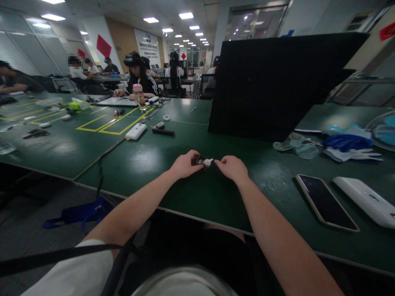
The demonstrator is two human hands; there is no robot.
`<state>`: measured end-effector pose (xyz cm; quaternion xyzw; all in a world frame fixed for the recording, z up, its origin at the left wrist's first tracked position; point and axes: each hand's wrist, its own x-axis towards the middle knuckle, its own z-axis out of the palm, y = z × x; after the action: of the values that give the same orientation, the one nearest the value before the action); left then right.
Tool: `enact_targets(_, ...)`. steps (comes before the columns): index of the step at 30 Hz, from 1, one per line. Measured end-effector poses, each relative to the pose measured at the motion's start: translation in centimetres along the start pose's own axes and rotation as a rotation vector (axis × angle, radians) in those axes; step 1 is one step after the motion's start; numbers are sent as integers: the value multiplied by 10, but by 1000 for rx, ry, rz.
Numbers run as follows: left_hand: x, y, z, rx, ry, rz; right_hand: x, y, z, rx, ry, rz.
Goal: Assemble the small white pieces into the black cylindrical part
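The left hand [185, 164] grips a small black-and-white piece [204, 161] between thumb and fingers, above the near part of the green worktop [123, 160]. The right hand [231, 166] has its thumb and fingertips drawn together just beside the white end; whether anything tiny sits between them, I cannot tell. The piece looks easy to lose: it juts past the left fingertips, so a push from the right hand could twist it loose, and anything dropped near the front edge might roll to the floor [21, 246]. A black cord [100, 172] runs from near a white box [135, 131] over that edge, left of the left arm; a snag could drag whatever it joins. Among containers, a clear bottle [139, 98] with a pink lid stands upright across the worktop, something reddish or amber showing low inside, though its contents are too blurred to name. At the far left edge, another clear container [5, 147] is cut off by the frame, its contents unclear.
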<state>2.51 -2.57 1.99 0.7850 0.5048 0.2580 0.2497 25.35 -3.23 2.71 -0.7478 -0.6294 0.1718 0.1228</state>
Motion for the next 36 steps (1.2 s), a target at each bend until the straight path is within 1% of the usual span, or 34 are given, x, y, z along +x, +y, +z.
enact_targets(7, 0, -1, 0, 1, 5, 7, 3, 4, 3, 31, -20, 2)
enact_targets(20, -1, -2, -1, -30, -12, 6, -1, 0, 0, 28, -24, 2)
enact_targets(24, 1, -7, 2, -38, 1, 11, -1, 0, 0, 23, -27, 6)
enact_targets(26, 3, -14, -1, -29, 30, 9, -2, 0, -1, 22, -30, 5)
enact_targets(28, 5, -28, -10, -9, 75, -8, -4, 2, -3, 33, -43, -13)
enact_targets(30, 5, -47, -26, 5, 115, -53, -5, 4, -4, 59, -65, -35)
enact_targets(33, 1, -83, -58, 23, 168, -169, -6, 6, -5, 92, -80, -50)
enact_targets(36, -7, -114, -91, 199, 272, -247, -4, 8, -3, 96, -82, -49)
